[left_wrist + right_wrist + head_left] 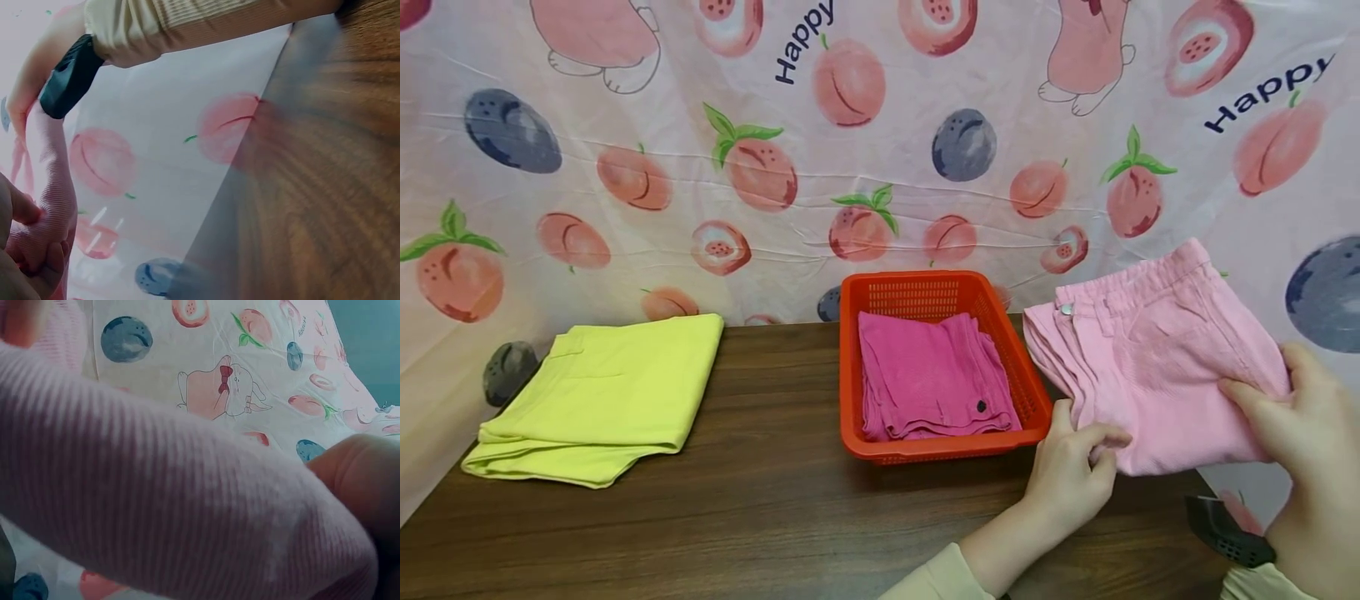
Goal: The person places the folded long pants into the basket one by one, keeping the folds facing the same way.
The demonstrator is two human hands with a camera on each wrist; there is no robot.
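A folded pair of light pink pants (pixel 1172 367) is held up above the right side of the table, its buttoned waistband toward the upper left. My right hand (pixel 1300 417) grips the folded edge at the right, thumb on the near face. At the lower left corner, my left hand (pixel 1071 467) pinches the cloth between curled fingers and thumb. The left wrist view shows the left hand (pixel 31 250) against the pink cloth (pixel 53 181). Ribbed pink fabric (pixel 175 487) fills much of the right wrist view, hiding most of the right hand's fingers.
Left of the pants, a red-orange plastic basket (pixel 850 375) holds folded magenta pants (pixel 925 375) with a dark button. Folded yellow pants (pixel 617 383) lie at the left of the brown wooden table (pixel 760 508). A fruit-printed curtain (pixel 895 167) hangs behind the table.
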